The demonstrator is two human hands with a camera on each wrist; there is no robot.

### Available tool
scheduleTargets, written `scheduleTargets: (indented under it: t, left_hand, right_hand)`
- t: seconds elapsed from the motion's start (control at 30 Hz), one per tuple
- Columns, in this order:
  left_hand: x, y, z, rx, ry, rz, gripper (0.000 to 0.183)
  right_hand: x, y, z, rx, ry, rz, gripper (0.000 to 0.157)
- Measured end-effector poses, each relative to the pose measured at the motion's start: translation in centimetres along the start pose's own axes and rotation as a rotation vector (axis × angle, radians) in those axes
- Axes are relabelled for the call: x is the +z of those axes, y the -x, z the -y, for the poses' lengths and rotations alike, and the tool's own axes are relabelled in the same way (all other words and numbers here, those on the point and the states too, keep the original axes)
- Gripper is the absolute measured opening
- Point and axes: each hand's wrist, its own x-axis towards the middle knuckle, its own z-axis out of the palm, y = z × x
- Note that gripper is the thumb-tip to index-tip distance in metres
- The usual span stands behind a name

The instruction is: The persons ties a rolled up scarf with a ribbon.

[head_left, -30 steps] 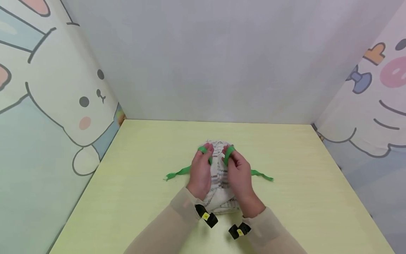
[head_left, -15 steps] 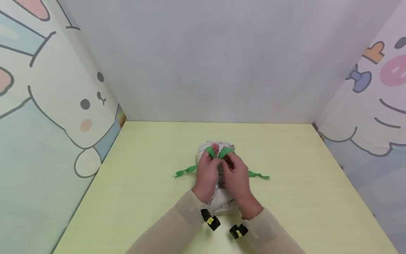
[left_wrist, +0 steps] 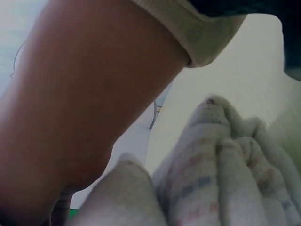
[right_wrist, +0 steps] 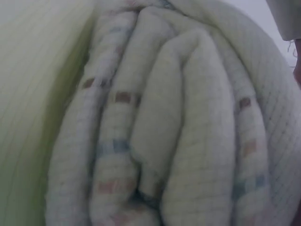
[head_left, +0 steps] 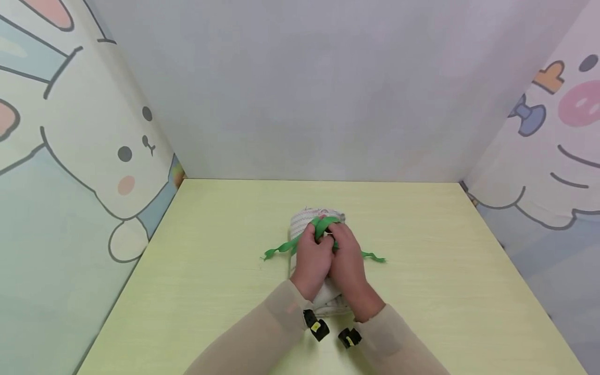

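Observation:
A folded white towel (head_left: 300,224) with small coloured checks lies as a bundle on the table. Green ribbon (head_left: 323,225) goes around it, its loops crossing on top. My left hand (head_left: 313,263) pinches one loop with curled fingers, and my right hand (head_left: 348,265) holds the other, the two hands pressed close together over the bundle. Fingertips and the middle of the ribbon are partly hidden. Close folds of the towel (left_wrist: 197,174) show in the left wrist view, below a bare wrist and cuff. The towel's layered end (right_wrist: 202,117) fills the right wrist view.
The pale yellow table (head_left: 225,219) extends on every side of the bundle. Loose ribbon ends (head_left: 276,251) stick out left and right. A grey wall (head_left: 300,94) stands behind, with cartoon-printed panels (head_left: 84,166) at both sides.
The hands have moved from apart to close together, bringing the two green loops from separate sides to cross over each other. The loose ribbon ends have drawn slightly inward.

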Motion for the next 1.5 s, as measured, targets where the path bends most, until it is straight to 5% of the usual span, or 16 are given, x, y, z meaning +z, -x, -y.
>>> scheduleTargets:
  t: [0.17,0.53,0.8,1.17,1.4,1.5]
  left_hand:
    - [-0.2,-0.2,0.2,0.002,-0.109,-0.043,0.013]
    - [-0.5,-0.2,0.0,-0.015,-0.118,-0.047,0.022]
    - [-0.7,-0.3,0.0,-0.034,-0.022,-0.023,0.028]
    - [-0.8,-0.3,-0.1,-0.027,0.034,-0.010,0.030]
    - [-1.3,-0.4,-0.3,-0.026,-0.018,-0.026,0.031]
    - [-1.5,-0.4,-0.3,-0.036,-0.022,-0.025,0.031]
  right_hand:
    - [0.1,-0.1,0.0,-0.027,0.030,0.016,0.029]
    - [0.1,-0.6,0.0,0.095,-0.056,0.048,0.021]
    - [0.1,-0.8,0.0,0.382,-0.394,0.083,0.036]
    - [0.1,-1.3,-0.8,0.424,-0.508,0.161,0.007]
    - [-0.8,-1.7,-0.4,0.575,-0.761,0.145,0.007]
    - [-1.0,-1.8,-0.6,0.594,-0.785,0.162,0.008]
